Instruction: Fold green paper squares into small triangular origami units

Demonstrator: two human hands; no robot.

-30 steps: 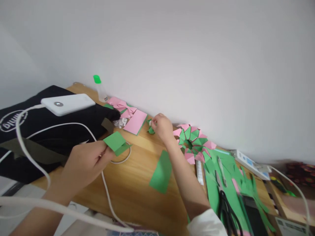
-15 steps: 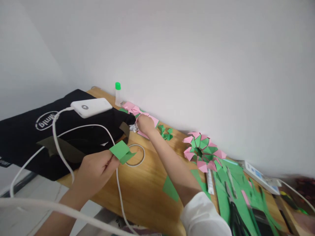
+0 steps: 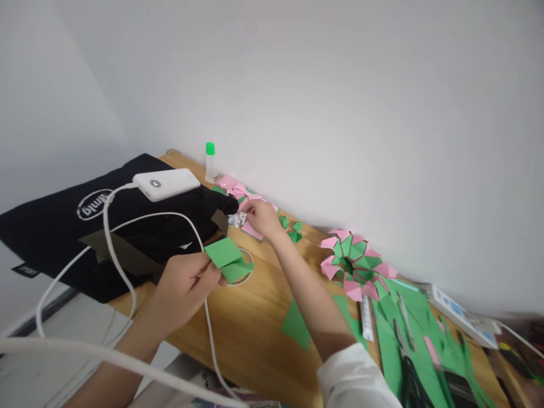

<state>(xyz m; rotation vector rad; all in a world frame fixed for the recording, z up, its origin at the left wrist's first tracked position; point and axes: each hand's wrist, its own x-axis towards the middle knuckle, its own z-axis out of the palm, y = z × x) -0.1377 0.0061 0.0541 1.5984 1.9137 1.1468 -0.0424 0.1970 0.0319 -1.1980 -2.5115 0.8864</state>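
Note:
Pinched in my left hand (image 3: 187, 286) is a folded green paper piece (image 3: 229, 259), held above the wooden table. My right hand (image 3: 262, 218) reaches to the back of the table, its fingers closed beside the pink folded pieces (image 3: 242, 191) and a small crumpled white item (image 3: 237, 219); whether they grip anything I cannot make out. Small green folded pieces (image 3: 295, 233) lie just right of that hand. Farther right stands a ring of pink and green folded paper (image 3: 352, 262).
A black bag (image 3: 123, 226) bears a white power bank (image 3: 166, 184) with a cable looping across. A green-capped bottle (image 3: 210, 163) stands by the wall. Scissors (image 3: 406, 357), green paper sheets (image 3: 386, 345) and a power strip (image 3: 459, 314) are at the right.
My right hand has drawn back slightly from the pink pieces, showing more of the white item. My left hand has moved right with the green paper. The view has shifted a little.

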